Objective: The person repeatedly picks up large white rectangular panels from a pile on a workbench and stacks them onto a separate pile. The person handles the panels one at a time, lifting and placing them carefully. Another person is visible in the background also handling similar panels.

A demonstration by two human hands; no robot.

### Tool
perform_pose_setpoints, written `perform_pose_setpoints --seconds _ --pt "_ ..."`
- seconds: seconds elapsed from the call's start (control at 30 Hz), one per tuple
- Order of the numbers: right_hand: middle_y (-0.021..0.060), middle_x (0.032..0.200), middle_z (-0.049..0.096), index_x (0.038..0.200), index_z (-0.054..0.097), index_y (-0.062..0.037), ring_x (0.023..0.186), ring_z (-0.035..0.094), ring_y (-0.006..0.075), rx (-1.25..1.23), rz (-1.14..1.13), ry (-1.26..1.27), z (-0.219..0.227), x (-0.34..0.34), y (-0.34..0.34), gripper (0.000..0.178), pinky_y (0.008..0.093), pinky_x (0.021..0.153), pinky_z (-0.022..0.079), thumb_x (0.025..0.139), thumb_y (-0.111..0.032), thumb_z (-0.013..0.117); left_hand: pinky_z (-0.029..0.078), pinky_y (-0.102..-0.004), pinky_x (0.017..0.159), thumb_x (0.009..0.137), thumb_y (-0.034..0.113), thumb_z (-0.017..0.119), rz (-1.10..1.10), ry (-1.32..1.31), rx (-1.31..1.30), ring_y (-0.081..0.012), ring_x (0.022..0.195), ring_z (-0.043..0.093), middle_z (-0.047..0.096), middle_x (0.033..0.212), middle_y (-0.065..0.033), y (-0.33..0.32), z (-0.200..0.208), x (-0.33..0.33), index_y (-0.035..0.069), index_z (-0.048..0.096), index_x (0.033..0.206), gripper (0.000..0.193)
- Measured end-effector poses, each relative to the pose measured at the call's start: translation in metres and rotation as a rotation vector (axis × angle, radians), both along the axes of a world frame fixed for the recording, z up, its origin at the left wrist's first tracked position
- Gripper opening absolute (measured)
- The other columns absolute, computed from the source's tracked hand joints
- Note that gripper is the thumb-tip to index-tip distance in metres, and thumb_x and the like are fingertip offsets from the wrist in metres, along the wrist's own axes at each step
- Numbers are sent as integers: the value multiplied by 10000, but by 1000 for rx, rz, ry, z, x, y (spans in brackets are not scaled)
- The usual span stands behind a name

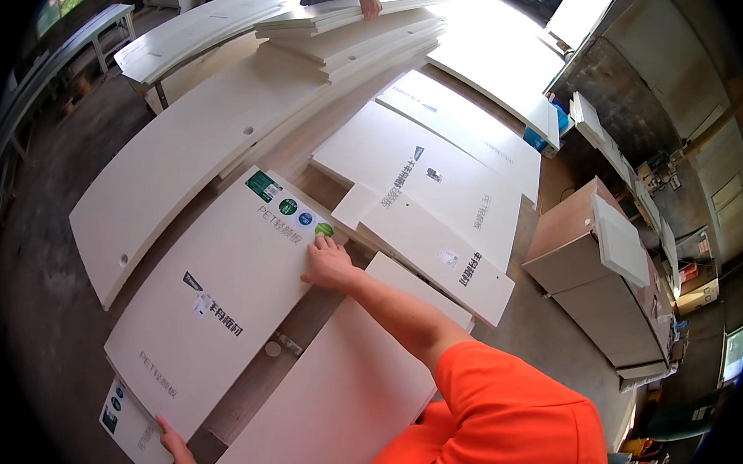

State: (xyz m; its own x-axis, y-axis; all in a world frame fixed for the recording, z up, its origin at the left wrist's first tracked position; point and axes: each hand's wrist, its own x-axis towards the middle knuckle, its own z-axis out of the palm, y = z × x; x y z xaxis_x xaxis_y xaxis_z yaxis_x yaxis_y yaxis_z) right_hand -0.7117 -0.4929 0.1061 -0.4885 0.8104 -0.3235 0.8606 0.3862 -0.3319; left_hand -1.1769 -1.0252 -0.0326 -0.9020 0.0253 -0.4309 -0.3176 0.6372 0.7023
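A long white board (225, 296) with printed lettering and round green and blue stickers lies at the centre left. My right hand (329, 263) grips its far right corner, fingertips beside a green sticker. My left hand (177, 447) holds the same board's near edge at the bottom of the view, with one digit on top and the other fingers hidden. Another stickered board (137, 426) shows from under the near left end. Just right, below my right forearm, lies a plain white board (330, 389).
More printed white boards (441, 181) lie overlapped beyond my right hand. Long white panels (174, 146) are stacked at the left, where another person's hand (370, 3) rests on the far pile. A brown cabinet carcass (592, 273) stands on the right.
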Motion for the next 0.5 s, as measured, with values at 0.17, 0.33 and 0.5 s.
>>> perform_pose_setpoints --seconds 0.17,0.33,0.5 --pt "203 1468 469 1349 554 -33 1408 387 369 360 42 340 11 74 -69 601 458 1200 274 869 -358 712 559 -447 900 846 820 540 -28 87 -313 -386 1021 694 704 1113 -289 13 20 9 -168 674 1080 1024" --pt "235 1571 348 1430 489 -3 1475 293 403 423 -149 191 19 176 -181 696 496 1225 203 900 -412 678 469 -523 1033 938 655 542 -122 212 -613 -425 1237 570 585 1347 -260 34 50 38 -18 543 1373 801" --pt "222 1562 375 1435 486 -4 1469 317 383 342 -215 90 37 217 -240 680 499 1221 213 918 -408 665 439 -547 1054 894 479 668 -322 313 -691 -410 1304 503 513 1403 -224 54 84 74 24 487 1387 695"
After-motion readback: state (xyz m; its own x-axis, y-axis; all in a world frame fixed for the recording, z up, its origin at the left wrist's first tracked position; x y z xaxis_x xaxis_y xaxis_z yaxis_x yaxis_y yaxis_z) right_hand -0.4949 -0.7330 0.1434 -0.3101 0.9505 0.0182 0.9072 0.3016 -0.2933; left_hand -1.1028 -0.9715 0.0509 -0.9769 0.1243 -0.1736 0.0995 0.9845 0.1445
